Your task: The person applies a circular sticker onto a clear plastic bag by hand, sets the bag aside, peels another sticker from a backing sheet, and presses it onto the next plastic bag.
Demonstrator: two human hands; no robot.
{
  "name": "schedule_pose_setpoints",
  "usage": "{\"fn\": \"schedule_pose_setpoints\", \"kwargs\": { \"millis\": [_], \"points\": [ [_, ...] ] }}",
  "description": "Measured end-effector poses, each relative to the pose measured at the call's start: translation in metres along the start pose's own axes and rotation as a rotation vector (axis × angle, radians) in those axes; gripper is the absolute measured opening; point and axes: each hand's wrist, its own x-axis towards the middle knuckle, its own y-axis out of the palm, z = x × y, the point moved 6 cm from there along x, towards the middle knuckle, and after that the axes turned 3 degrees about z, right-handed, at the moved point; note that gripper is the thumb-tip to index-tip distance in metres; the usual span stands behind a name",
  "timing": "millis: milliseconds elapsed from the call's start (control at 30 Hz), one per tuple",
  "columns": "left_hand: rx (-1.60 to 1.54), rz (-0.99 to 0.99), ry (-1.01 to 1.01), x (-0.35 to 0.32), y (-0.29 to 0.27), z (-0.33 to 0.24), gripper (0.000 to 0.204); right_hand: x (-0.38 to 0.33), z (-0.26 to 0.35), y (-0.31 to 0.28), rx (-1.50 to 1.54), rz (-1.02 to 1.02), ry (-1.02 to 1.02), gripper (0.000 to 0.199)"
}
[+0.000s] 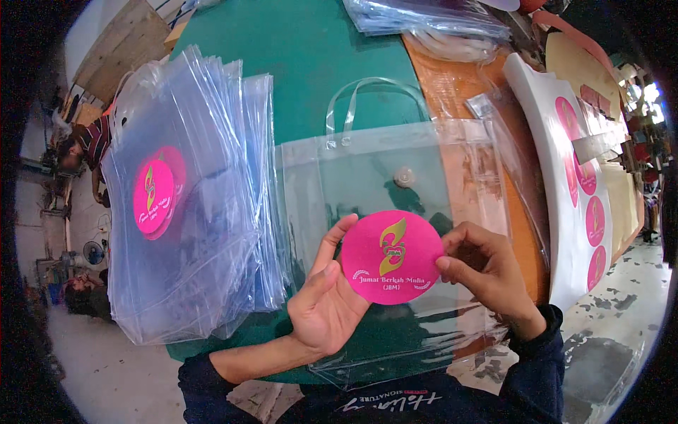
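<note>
A round pink sticker point(364, 247) with a green leaf-like emblem and white lettering is held up in front of me, printed side facing me. At its right edge, the thumb and forefinger of my right hand point(487, 265) pinch it. My left hand point(328, 304) lies against its left side, palm up, thumb and forefinger spread apart; its other fingers are partly hidden behind the sticker. Below both hands lies a clear plastic bag point(360, 184) with looped handles and a round snap button point(404, 177), flat across the table.
At left is a stack of clear bags point(205, 247), the top one bearing a pink sticker. A white sticker sheet point(565, 233) lies at right. More plastic bags point(431, 18) sit at the far edge of the green table surface point(282, 42). Other people point(92, 145) are at far left.
</note>
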Motion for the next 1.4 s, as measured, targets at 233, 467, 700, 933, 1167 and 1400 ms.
{"fn": "schedule_pose_setpoints", "kwargs": {
  "millis": [233,467,700,933,1167,1400],
  "points": [
    [0.043,0.080,0.072,0.001,-0.001,0.001,0.062,-0.004,-0.006,-0.007,-0.053,-0.132,-0.006,0.011],
    [0.413,0.000,0.143,-0.003,-0.002,-0.005,0.045,-0.005,-0.005,-0.010,0.024,-0.158,-0.040,0.011],
    [1.050,-0.067,0.325,-0.007,0.002,-0.021,0.034,-0.003,-0.010,-0.013,0.076,-0.152,-0.027,0.010],
    [1.041,-0.075,0.309,-0.007,0.005,-0.022,0.035,-0.004,-0.013,-0.014,0.170,-0.182,-0.031,0.012],
    [1.009,-0.082,0.287,-0.005,0.004,-0.021,0.036,-0.001,-0.009,-0.015,0.094,-0.145,-0.042,0.012],
    [1.024,-0.044,0.298,-0.004,0.003,-0.021,0.036,0.000,-0.011,-0.017,0.093,-0.192,0.000,0.011]
  ]
}}
